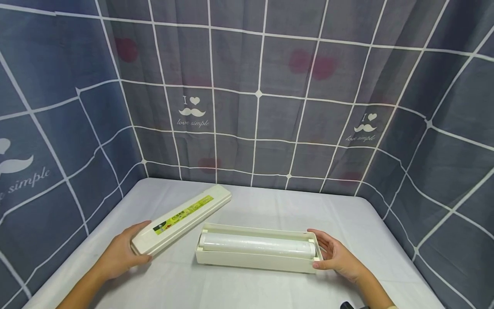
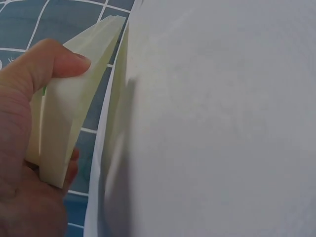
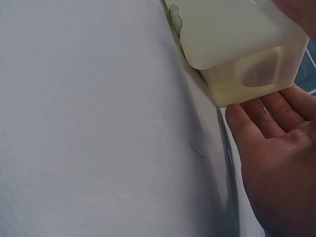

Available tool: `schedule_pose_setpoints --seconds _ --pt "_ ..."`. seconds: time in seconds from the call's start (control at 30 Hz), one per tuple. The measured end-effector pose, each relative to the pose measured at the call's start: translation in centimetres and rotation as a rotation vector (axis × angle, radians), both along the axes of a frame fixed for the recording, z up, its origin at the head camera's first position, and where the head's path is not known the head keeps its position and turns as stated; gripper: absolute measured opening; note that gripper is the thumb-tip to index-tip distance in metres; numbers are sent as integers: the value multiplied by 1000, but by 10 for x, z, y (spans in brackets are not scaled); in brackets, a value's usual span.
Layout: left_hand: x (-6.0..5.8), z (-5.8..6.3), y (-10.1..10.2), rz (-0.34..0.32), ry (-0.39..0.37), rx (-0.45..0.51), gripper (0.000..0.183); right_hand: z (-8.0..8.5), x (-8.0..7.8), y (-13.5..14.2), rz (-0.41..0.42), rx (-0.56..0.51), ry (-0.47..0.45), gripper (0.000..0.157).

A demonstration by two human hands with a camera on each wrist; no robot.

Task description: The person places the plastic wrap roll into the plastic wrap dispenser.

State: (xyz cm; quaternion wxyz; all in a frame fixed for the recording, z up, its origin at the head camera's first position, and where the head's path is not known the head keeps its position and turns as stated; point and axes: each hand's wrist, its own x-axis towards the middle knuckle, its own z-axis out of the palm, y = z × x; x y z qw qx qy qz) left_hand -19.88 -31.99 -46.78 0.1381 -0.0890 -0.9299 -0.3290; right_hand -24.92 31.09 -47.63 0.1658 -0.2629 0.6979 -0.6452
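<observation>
My left hand (image 1: 117, 255) grips the near end of a long cream lid (image 1: 166, 238) with a yellow-green label. The lid slants away to the right, its far end toward the back of the table. In the left wrist view, the thumb presses on one side of the lid (image 2: 61, 118) and fingertips show beyond its other side. A cream cling film box (image 1: 254, 259) lies uncovered to the right, a roll of cling film (image 1: 258, 245) inside it. My right hand (image 1: 341, 259) holds the box's right end between thumb and fingers. The right wrist view shows fingers at that end of the box (image 3: 237, 29).
A white cloth (image 1: 270, 206) covers the table. Dark blue-grey curtains (image 1: 239, 111) with white grid lines stand along the back and both sides. At the bottom edge, near my right forearm, a small black object (image 1: 346, 305) pokes into view.
</observation>
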Motion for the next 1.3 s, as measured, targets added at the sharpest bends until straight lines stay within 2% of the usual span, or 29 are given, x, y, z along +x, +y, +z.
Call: schedule_pose_setpoints --seconds 0.27,0.5,0.83,1.03,1.3 --pt "-1 5 3 -17 59 63 100 -1 0 -1 -11 12 -3 101" --pt "-2 12 8 -43 30 119 98 1 2 -1 -17 19 -19 102" --pt "-5 21 13 -105 -35 115 96 1 2 -1 -17 25 -18 101" --pt "-10 24 17 -127 -23 124 97 2 3 0 -13 25 -17 100" --pt "-16 28 20 -189 1 165 94 3 3 -1 -1 19 -13 100"
